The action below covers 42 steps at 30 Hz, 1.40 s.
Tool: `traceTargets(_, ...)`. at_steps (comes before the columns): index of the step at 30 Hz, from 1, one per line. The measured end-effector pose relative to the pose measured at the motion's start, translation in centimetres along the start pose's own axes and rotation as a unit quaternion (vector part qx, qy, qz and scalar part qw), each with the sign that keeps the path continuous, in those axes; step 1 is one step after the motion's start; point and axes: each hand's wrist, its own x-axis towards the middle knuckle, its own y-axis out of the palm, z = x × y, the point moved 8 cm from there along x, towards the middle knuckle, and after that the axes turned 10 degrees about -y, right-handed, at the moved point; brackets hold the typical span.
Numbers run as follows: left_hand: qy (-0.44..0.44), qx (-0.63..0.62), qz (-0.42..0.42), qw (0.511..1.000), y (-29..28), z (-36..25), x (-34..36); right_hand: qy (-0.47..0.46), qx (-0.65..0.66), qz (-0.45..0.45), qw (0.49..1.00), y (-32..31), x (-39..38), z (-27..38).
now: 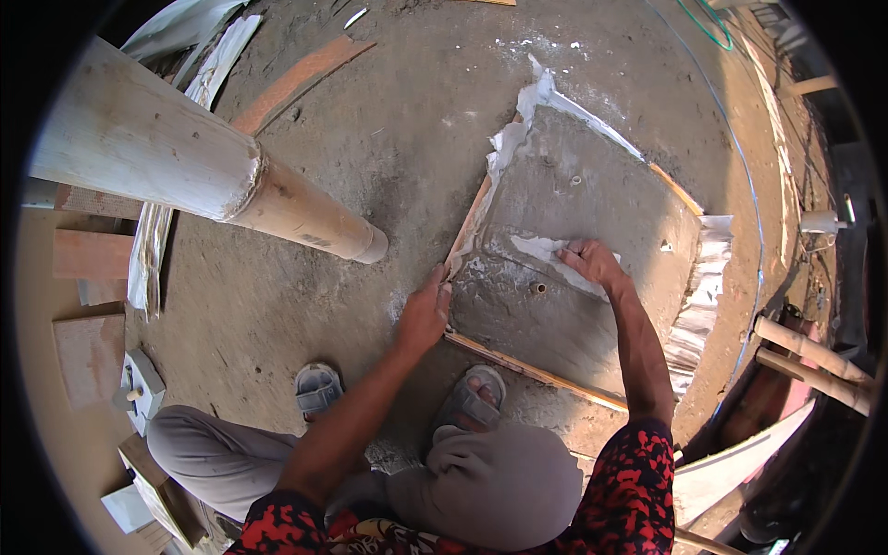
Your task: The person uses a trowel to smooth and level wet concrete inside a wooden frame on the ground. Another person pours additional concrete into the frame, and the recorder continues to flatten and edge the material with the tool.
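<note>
A grey, wet-looking cement slab lies on the ground inside thin wooden strips. Along its far left side runs a crumpled white sheet, standing up at the edge. My left hand is closed around the near end of the left wooden strip, close to the slab's corner. Over the slab, my right hand pinches a flat whitish piece with a ragged outline, low against the surface; its material is unclear. A short pipe stub pokes up from the cement below it.
A thick pole stands left of the slab. Crumpled silvery sheeting borders the slab's right side. A blue hose runs along the right, near bamboo poles. Flat brown boards lie at far left. My sandalled foot is beside the near strip.
</note>
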Motion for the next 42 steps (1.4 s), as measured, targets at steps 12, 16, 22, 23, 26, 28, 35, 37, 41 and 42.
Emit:
traceTargets(12,-0.013,-0.017,0.019,1.0,0.3,0.2,0.1,0.041,-0.029,-0.125,0.991,-2.7,0.8,-0.8)
traceTargets(16,-0.015,-0.009,0.014,1.0,0.0,0.5,0.0,-0.025,-0.033,-0.007,0.999,-0.5,-0.1,1.0)
traceTargets(22,-0.001,-0.017,0.012,1.0,0.4,0.5,0.0,0.015,-0.095,-0.153,0.984,-2.3,0.4,-0.2)
traceTargets(23,-0.005,-0.017,0.021,1.0,0.7,0.5,0.1,0.041,-0.094,-0.201,0.974,-3.4,0.0,-0.7)
traceTargets(26,0.006,-0.007,0.01,1.0,0.2,0.7,0.3,0.051,-0.108,-0.179,0.977,-5.1,-0.7,0.1)
traceTargets(28,0.008,-0.004,0.005,1.0,0.2,1.0,0.3,0.063,-0.05,-0.177,0.981,-6.3,-2.5,0.8)
traceTargets(35,-0.013,0.001,0.005,1.0,0.3,1.5,0.2,0.021,0.153,-0.068,0.986,-2.9,-13.2,7.6)
traceTargets(37,-0.016,0.004,0.007,1.0,0.0,1.7,0.0,0.003,0.138,-0.024,0.99,0.2,-14.0,9.6)
traceTargets(41,-0.022,-0.005,0.02,1.0,0.2,1.0,0.3,0.034,0.133,-0.031,0.99,6.5,-13.6,7.3)
traceTargets(42,-0.024,-0.005,0.022,0.999,0.2,0.9,0.4,0.033,0.129,-0.046,0.99,7.6,-13.3,6.5)
